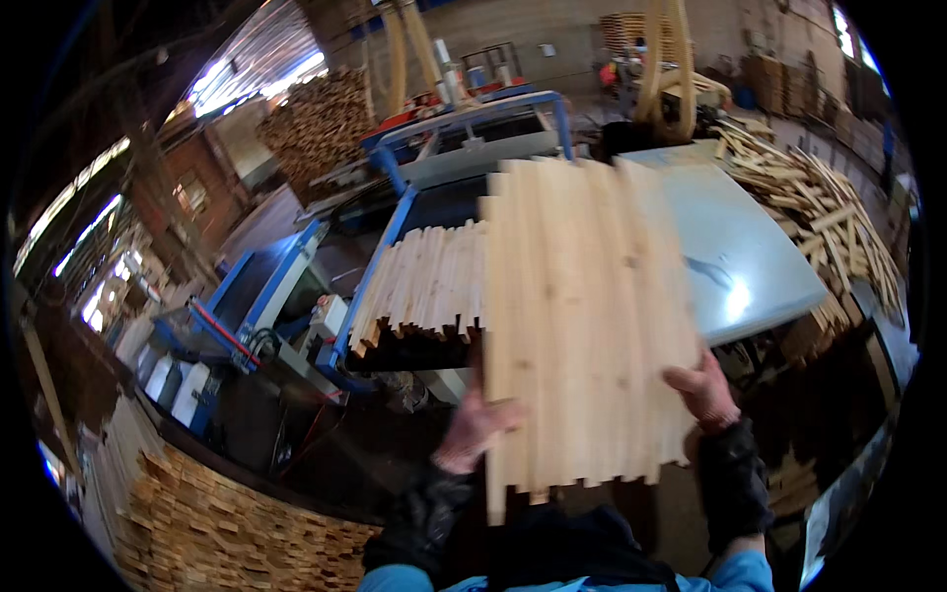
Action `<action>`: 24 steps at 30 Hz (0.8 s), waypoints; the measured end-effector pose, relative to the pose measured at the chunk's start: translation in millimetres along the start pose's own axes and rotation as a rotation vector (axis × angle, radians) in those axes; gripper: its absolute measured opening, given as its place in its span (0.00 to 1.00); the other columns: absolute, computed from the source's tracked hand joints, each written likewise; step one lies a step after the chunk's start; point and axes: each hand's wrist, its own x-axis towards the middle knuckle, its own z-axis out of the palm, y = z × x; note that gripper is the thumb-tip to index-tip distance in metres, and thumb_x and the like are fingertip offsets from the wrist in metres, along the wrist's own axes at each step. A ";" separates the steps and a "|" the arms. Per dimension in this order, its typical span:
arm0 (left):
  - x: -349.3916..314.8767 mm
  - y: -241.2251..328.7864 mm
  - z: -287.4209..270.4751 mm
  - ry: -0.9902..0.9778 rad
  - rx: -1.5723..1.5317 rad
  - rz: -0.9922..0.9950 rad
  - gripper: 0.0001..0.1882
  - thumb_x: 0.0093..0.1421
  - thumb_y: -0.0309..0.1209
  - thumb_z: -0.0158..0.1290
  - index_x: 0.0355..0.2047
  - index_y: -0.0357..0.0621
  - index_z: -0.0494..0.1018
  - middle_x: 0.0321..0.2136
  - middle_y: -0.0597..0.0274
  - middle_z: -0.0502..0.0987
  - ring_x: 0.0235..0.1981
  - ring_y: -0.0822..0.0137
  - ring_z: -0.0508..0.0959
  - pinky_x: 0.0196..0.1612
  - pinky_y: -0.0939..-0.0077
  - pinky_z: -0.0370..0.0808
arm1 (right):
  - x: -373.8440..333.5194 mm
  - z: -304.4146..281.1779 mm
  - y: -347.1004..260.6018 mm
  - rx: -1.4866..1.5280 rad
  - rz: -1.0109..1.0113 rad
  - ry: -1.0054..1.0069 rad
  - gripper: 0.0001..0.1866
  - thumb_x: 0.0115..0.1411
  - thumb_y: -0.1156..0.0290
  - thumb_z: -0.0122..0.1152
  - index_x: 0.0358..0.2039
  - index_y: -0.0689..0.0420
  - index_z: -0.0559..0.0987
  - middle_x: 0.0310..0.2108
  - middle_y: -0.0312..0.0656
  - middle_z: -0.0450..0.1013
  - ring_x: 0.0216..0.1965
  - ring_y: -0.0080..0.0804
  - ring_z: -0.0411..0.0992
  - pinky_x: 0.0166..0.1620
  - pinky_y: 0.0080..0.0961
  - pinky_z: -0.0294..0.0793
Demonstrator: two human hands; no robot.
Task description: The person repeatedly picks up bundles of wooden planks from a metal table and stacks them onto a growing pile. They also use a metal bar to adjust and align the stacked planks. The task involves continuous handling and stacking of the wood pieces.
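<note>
Between my two hands is a row of pale wooden strips (582,306), pressed side by side into a flat panel with uneven ends. My left hand (478,429) is closed on its left edge near the close end, thumb on top. Against the right edge my right hand (705,390) grips in the same way, thumb over the face. Both hands' undersides are hidden. To the left, another row of wooden strips (419,281) lies on the blue-framed machine bed (380,252). The far part of the held strips overlaps a smooth grey metal table (740,247) on the right.
A heap of loose strips (829,212) lies beyond the metal table. Stacked wood (237,513) fills the lower left. A blue-edged conveyor (266,281) stands left, and a blue machine frame (473,123) rises ahead. A large wood pile (321,128) is farther back.
</note>
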 end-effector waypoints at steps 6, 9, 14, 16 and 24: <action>185.5 -112.6 81.6 -0.323 -0.113 0.106 0.61 0.58 0.21 0.64 0.82 0.56 0.37 0.71 0.57 0.60 0.67 0.63 0.65 0.61 0.66 0.76 | 42.4 -146.4 29.9 -0.051 -0.029 0.219 0.47 0.52 0.73 0.65 0.74 0.65 0.61 0.65 0.47 0.70 0.65 0.40 0.70 0.66 0.36 0.70; 249.6 -169.5 113.8 -0.328 -0.235 -0.006 0.63 0.57 0.21 0.66 0.82 0.51 0.35 0.67 0.53 0.67 0.57 0.64 0.74 0.56 0.68 0.79 | 79.2 -192.8 26.0 -0.104 0.100 0.284 0.44 0.56 0.76 0.60 0.74 0.66 0.60 0.65 0.50 0.71 0.64 0.40 0.72 0.68 0.35 0.72; 331.6 -205.7 174.3 -0.355 -0.414 -0.317 0.63 0.58 0.22 0.67 0.82 0.54 0.34 0.61 0.56 0.73 0.56 0.63 0.77 0.59 0.66 0.77 | 129.7 -278.9 23.0 -0.092 0.315 0.404 0.42 0.60 0.80 0.59 0.76 0.62 0.59 0.65 0.50 0.71 0.62 0.42 0.74 0.66 0.35 0.74; 347.0 -206.6 192.2 -0.308 -0.407 -0.373 0.62 0.58 0.25 0.69 0.81 0.55 0.38 0.62 0.55 0.72 0.57 0.61 0.77 0.60 0.64 0.76 | 147.4 -296.7 12.5 -0.113 0.335 0.441 0.43 0.60 0.81 0.61 0.76 0.61 0.58 0.64 0.51 0.72 0.61 0.41 0.75 0.64 0.34 0.76; 459.9 -252.7 227.9 -0.243 0.227 -0.422 0.64 0.64 0.51 0.64 0.80 0.40 0.28 0.70 0.37 0.65 0.69 0.47 0.70 0.72 0.65 0.64 | 289.1 -380.4 -7.6 -0.080 0.425 0.256 0.47 0.61 0.82 0.67 0.78 0.56 0.55 0.57 0.50 0.74 0.54 0.42 0.77 0.58 0.36 0.81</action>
